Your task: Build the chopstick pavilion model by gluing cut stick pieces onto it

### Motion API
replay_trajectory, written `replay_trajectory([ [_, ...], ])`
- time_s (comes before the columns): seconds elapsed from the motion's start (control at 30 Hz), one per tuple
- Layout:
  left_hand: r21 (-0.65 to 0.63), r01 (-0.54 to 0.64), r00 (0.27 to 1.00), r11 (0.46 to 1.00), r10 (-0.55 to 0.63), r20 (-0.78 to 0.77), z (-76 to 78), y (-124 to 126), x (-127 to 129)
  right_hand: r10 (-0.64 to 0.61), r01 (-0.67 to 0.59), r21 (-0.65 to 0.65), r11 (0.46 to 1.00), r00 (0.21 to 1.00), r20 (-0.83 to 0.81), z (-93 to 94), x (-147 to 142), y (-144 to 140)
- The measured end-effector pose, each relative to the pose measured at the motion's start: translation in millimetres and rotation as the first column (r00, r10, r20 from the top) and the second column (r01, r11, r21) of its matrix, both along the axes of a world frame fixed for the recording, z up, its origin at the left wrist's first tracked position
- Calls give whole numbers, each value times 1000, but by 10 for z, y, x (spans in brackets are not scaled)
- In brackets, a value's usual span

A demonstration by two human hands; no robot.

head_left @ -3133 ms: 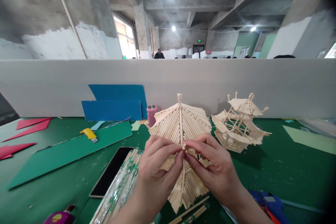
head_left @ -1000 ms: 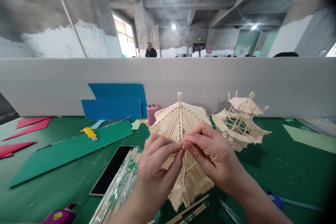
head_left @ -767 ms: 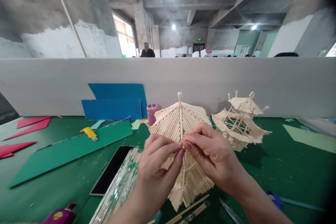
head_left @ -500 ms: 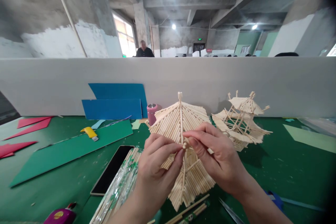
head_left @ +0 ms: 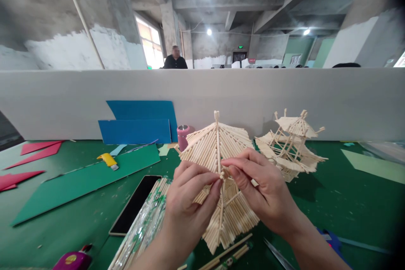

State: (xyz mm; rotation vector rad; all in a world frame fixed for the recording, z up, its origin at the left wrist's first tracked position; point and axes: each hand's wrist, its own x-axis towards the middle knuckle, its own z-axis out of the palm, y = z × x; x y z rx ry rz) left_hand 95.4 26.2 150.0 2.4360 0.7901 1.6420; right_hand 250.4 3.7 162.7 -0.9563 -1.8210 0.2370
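Stick model [head_left: 202, 141]: centred on the green tabletop [head_left: 357, 206], directly in front of the person; pale sticks laid side by side form sloping roof faces along a central ridge.
Left hand [head_left: 192, 196]: at the near side of the model; thumb and forefinger pinched together on a small stick end [head_left: 222, 174] at the ridge.
Right hand [head_left: 264, 190]: opposite the left hand; thumb and forefinger slightly apart beside the stick end; contact with it cannot be told.
Second stick model [head_left: 292, 152]: upright, to the right and rear, with tiered roofs.
Wrapped sticks [head_left: 145, 221]: in clear film, left of the left forearm, beside a black-screened device [head_left: 134, 206].
Loose sticks [head_left: 230, 249]: on the tabletop between the forearms.
Metal tool [head_left: 276, 254]: pointed, near the right forearm, its lower part cut off by the frame.
Yellow cutter [head_left: 108, 160]: on the green sheet [head_left: 95, 185], well to the left.
Pink container [head_left: 183, 138]: upright, just behind the model's left edge.
Blue boards [head_left: 134, 132]: leaning against the white panel [head_left: 202, 88].
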Motion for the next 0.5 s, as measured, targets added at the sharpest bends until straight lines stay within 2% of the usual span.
replay_trajectory([
  [0.5, -18, -19, 1000, 1000, 19, 5, -37, -12, -48, -18, 18, -4, 1000, 1000, -9, -44, 28, -21],
])
